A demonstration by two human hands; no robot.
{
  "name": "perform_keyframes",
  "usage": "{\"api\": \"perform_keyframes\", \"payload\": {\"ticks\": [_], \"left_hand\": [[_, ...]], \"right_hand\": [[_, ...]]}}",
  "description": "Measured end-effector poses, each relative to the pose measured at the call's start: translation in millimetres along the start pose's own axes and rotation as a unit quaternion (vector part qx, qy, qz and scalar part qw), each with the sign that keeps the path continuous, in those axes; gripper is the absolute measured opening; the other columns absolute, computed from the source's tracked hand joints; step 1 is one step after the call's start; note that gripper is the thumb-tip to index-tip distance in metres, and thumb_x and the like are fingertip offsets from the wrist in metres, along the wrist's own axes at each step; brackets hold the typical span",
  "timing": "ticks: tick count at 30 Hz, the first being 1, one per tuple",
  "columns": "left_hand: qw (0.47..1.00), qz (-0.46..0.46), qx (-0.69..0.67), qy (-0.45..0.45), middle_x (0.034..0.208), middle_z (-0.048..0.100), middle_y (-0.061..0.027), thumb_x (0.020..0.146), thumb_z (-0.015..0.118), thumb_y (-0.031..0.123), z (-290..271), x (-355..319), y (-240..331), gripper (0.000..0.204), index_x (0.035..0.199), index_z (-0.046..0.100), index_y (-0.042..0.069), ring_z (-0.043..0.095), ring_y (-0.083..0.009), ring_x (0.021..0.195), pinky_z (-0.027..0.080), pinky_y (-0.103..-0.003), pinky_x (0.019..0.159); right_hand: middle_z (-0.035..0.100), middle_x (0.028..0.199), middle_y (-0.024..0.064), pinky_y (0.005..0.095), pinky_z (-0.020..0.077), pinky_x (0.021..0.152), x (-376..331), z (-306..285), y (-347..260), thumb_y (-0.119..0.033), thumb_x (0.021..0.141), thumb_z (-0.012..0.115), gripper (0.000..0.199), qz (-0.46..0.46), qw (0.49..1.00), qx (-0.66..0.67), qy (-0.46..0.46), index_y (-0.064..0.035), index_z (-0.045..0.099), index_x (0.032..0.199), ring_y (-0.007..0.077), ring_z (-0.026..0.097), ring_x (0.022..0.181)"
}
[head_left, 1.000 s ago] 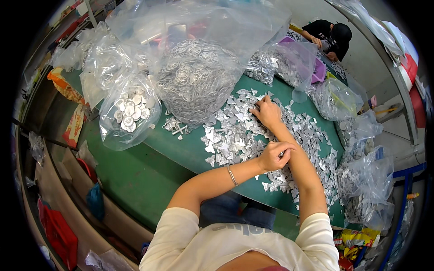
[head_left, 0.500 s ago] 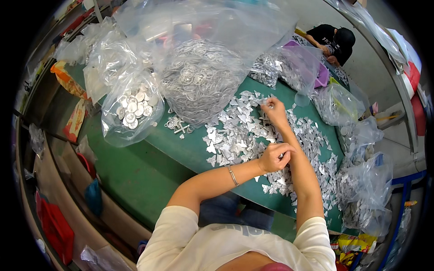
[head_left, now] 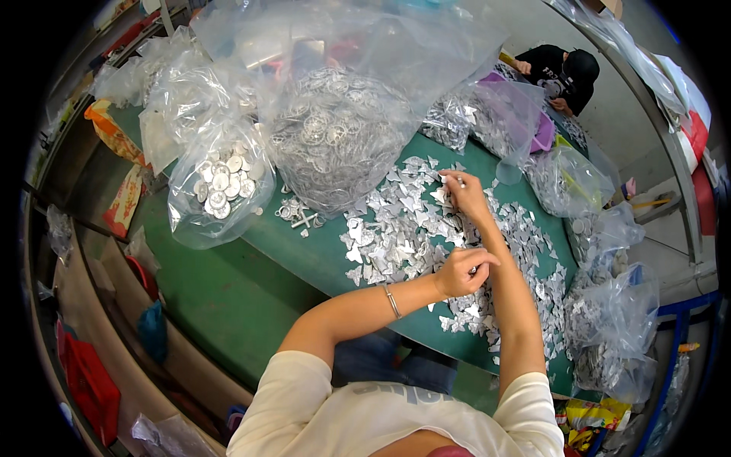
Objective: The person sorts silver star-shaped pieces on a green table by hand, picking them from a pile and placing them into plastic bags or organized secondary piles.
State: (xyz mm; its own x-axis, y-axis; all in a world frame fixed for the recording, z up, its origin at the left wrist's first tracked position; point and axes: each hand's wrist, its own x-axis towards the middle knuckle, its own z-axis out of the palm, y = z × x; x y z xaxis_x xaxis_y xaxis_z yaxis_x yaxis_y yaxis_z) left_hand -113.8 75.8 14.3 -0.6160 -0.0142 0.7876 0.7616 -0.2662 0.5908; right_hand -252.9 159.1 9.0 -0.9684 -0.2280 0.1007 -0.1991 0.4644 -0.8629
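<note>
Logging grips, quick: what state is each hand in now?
Left hand: curled closed; contents, if any, cannot be told.
Right hand: closed on a silvery metal piece.

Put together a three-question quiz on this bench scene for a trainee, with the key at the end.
1. Multiple choice: what shape are the silver metal pieces inside the clear plastic bag just left of the biggest clear plastic bag?
A) long rods
B) round discs
C) cubes

2. True or false: over the loose flat silver metal scraps, the right hand is farther from the person's body than the left hand.

3. Fill in: the silver-coloured bracelet is worn on the person's ____ wrist.

Key: 1. B; 2. True; 3. left.
</note>
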Motion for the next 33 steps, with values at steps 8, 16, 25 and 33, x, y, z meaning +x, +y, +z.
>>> {"api": "perform_keyframes", "payload": {"ticks": [8,16,25,33], "left_hand": [[1.0,-0.002,0.015,0.002,0.064,0.059,-0.0107,0.071,0.048,-0.011,-1.2,-3.3,-1.6,0.018,0.079,0.061,-0.001,0.055,-0.0209,0.048,0.043,-0.029,0.046],[1.0,-0.014,0.006,0.011,0.064,0.059,-0.0113,0.071,0.049,-0.01,-1.5,-4.7,-1.5,0.019,0.08,0.062,0.0,0.056,-0.0196,0.05,0.043,-0.029,0.047],[0.996,-0.037,0.074,-0.015,0.068,0.062,-0.0121,0.074,0.046,-0.009,-8.4,4.8,8.2,0.019,0.076,0.063,0.0,0.059,-0.0206,0.057,0.045,-0.028,0.053],[0.996,-0.019,0.087,-0.022,0.068,0.061,-0.0108,0.078,0.047,-0.007,-1.0,-4.4,-0.2,0.015,0.078,0.062,-0.003,0.055,-0.0146,0.056,0.041,-0.024,0.052]], "right_hand": [[0.053,0.097,0.0093,0.0424,0.0484,0.062,10.4,37.9,-12.6,-0.014,0.079,0.061,0.014,-0.162,0.889,-0.429,0.001,-0.0089,0.063,0.091,0.0331,0.06,0.069],[0.061,0.085,0.0171,0.0467,0.0459,0.061,-2.6,26.4,-9.6,-0.014,0.084,0.052,0.014,-0.134,0.947,-0.245,0.161,-0.0007,0.057,0.083,0.039,0.058,0.068],[0.064,0.073,0.0065,0.0217,0.027,0.035,-118.9,-56.2,-31.8,-0.017,0.092,0.049,0.015,0.169,0.935,0.29,0.117,-0.0041,0.055,0.089,0.0048,0.036,0.04],[0.066,0.07,0.0036,0.0242,0.0386,0.049,-256.9,-211.6,-61.2,-0.017,0.089,0.051,0.015,0.024,0.885,-0.153,0.439,-0.0043,0.059,0.088,0.008,0.048,0.052]]}}
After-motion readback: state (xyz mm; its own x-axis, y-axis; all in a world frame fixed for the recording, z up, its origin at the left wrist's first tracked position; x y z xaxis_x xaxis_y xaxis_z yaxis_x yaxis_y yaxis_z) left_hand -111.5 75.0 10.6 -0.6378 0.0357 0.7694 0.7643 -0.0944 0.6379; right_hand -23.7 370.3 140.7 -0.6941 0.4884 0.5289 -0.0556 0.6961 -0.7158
